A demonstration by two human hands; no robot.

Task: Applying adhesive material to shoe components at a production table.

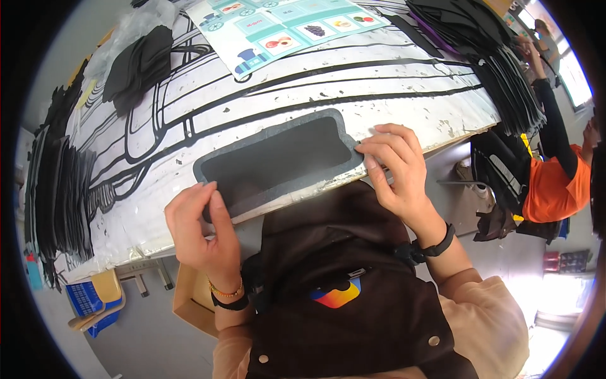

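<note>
A flat black fabric panel [278,158] with a grey border and rounded corners lies at the table's near edge. It is long and set at a slant, its right end farther from me. My left hand [203,232] pinches the panel's near left corner between thumb and fingers. At the right end, my right hand [394,165] has its thumb and fingertips closed on the border. Whether the panel is one layer or several I cannot tell.
Stacks of black fabric pieces hang over the table's left [60,189] and right [511,85] ends. A folded black cloth [142,66] and a printed fruit sheet [284,38] lie farther back. To the right sits a person in orange [555,186]. A blue crate [88,302] stands below left.
</note>
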